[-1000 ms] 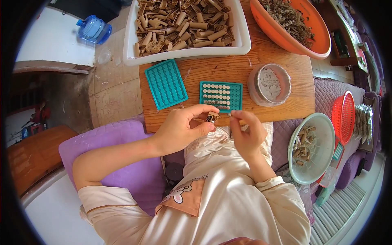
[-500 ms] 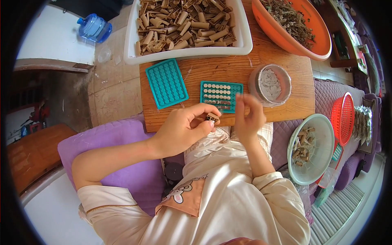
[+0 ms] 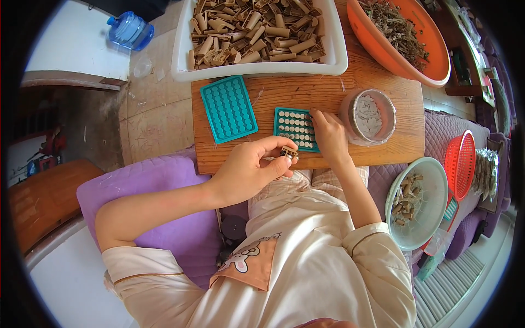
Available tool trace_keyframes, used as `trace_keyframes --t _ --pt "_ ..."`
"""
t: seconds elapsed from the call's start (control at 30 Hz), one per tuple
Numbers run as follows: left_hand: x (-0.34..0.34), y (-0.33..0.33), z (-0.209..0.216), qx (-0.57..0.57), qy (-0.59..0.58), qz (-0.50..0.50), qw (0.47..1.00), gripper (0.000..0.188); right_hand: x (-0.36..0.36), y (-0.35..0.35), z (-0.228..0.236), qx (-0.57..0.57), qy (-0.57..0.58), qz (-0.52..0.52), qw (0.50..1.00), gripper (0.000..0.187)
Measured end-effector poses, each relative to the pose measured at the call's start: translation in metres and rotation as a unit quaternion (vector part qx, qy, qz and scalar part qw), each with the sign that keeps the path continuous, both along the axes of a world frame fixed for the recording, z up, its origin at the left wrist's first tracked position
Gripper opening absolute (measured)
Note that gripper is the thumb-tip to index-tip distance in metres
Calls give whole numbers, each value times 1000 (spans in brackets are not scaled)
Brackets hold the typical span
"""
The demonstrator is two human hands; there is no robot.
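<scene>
My left hand (image 3: 246, 164) is closed, with thumb and fingers pinching a small brown curved shell (image 3: 289, 151) that has dark and shiny bits in it. It is held just in front of the table's near edge. My right hand (image 3: 332, 134) reaches over the right side of a teal tray (image 3: 276, 123), its fingers drawn together at the upper right corner; whatever they grip is hidden. Rows of small round pale discs (image 3: 293, 123) sit in that tray. Left of it lies a second teal tray (image 3: 228, 109) with round hollows and no discs visible.
A white tub (image 3: 262, 68) of brown shells stands at the back, an orange basin (image 3: 437, 60) of dried plant stuff at right. A round container (image 3: 348, 117) with white pieces stands right of my hand. Beside the table are a pale green basin (image 3: 440, 191) and a red basket (image 3: 459, 164).
My right hand has come down from above the tray's near right side onto its upper right part. My left hand still holds the brown shell, hardly moved. The view has shifted slightly.
</scene>
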State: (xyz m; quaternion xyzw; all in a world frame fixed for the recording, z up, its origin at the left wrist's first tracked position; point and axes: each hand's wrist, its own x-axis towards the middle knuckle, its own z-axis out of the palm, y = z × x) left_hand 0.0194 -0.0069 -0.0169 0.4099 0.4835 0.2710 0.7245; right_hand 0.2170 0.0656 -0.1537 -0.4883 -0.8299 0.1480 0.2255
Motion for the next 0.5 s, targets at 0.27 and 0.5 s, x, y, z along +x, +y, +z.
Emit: trace_keyframes --t 0.27,0.5 --pt "1 1 -5 22 8 -5 1000 29 -12 -6 36 -31 119 -23 992 23" --pt "4 0 -7 35 6 29 999 25 -36 -67 83 9 430 -5 903 38"
